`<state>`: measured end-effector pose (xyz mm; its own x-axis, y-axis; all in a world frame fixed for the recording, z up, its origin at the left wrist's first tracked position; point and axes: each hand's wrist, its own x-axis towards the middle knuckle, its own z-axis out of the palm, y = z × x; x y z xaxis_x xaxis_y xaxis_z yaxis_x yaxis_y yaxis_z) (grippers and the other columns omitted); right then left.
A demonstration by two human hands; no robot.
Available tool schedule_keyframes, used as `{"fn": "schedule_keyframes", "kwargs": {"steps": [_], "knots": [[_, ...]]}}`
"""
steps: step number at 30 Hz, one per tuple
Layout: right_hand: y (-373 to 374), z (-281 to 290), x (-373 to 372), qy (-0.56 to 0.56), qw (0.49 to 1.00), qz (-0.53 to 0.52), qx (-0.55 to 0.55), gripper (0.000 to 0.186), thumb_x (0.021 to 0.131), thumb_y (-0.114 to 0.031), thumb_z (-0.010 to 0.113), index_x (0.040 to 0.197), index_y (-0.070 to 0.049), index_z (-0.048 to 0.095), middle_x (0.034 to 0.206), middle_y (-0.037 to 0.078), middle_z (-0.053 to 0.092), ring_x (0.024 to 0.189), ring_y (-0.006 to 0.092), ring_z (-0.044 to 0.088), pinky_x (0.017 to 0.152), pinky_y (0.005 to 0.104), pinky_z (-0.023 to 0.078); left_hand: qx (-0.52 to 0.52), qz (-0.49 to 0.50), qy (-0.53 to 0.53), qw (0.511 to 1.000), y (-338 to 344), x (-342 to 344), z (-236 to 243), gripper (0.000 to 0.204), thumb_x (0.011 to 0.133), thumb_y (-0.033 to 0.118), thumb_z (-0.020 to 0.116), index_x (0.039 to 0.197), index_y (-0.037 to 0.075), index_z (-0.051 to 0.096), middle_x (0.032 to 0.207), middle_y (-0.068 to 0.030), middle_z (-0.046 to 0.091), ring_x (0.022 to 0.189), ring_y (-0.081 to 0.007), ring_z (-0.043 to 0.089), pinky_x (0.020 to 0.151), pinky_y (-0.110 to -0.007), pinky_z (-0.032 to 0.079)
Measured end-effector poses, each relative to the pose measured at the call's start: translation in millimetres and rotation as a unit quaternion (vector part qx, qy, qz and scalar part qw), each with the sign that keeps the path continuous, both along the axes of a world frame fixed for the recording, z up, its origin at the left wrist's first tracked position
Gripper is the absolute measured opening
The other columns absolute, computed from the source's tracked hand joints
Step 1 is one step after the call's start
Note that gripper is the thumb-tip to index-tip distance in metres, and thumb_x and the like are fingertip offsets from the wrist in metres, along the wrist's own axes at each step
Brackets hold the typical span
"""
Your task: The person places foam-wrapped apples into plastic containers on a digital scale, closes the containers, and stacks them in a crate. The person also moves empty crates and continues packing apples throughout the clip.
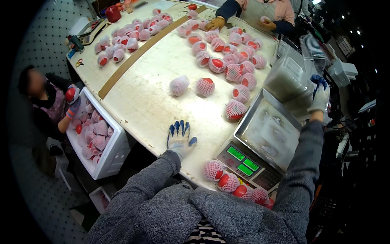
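Observation:
My left hand [179, 138], in a white glove with blue fingertips, lies flat on the pale table [138, 110] with its fingers spread. Stretched out to the far right, my right hand [319, 94] wears a matching glove. Its fingers are bent together beside clear plastic containers [288, 75]; what they grip cannot be made out. Between my arms sits a weighing scale [243, 162] with green displays and a bare metal pan [270, 128]. Red round fruit in pink foam nets stand around: one [205, 86] ahead of my left hand, another [235, 109] by the pan.
Several netted fruits [229, 181] line the near edge below the scale. A brown strip [142, 53] divides the table. At left, a person [44, 97] holds a fruit over a white foam box [118, 142] of netted fruit. Across the table another person's gloved hand [215, 23] touches fruit.

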<state>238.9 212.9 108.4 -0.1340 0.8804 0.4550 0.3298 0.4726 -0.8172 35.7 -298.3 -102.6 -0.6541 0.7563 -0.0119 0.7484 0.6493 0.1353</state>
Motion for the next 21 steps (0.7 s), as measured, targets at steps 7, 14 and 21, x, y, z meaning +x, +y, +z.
{"fn": "schedule_keyframes", "kwargs": {"steps": [7, 14, 21], "knots": [[-241, -12, 32, -0.372, 0.871, 0.046, 0.317, 0.045, 0.064, 0.004, 0.051, 0.105, -0.011, 0.065, 0.117, 0.012, 0.062, 0.124, 0.0363, 0.043, 0.106, 0.0481, 0.028, 0.005, 0.010, -0.088, 0.996, 2, -9, 3, 0.077, 0.084, 0.052, 0.050, 0.143, 0.007, 0.030, 0.149, -0.0220, 0.024, 0.136, -0.0384, 0.024, 0.114, -0.046, 0.012], [-302, -21, 18, -0.492, 0.855, 0.129, 0.101, 0.036, 0.080, -0.023, 0.059, 0.111, -0.005, 0.062, 0.117, 0.017, 0.059, 0.123, 0.0374, 0.043, 0.108, 0.0500, 0.026, 0.152, 0.066, -0.021, 0.986, 83, -133, 40, 0.089, 0.075, 0.041, 0.068, 0.146, 0.011, 0.023, 0.148, -0.0221, 0.022, 0.135, -0.0396, 0.024, 0.110, -0.049, 0.020], [-374, -42, -68, -0.207, 0.938, 0.278, 0.001, 0.052, 0.084, -0.033, 0.062, 0.123, -0.001, 0.052, 0.120, 0.018, 0.056, 0.115, 0.0348, 0.050, 0.099, 0.0441, 0.037, 0.260, 0.083, -0.118, 0.955, 106, -203, 11, 0.080, 0.075, 0.017, 0.070, 0.143, 0.014, 0.028, 0.131, -0.0175, 0.044, 0.116, -0.0307, 0.047, 0.096, -0.038, 0.043]]}}
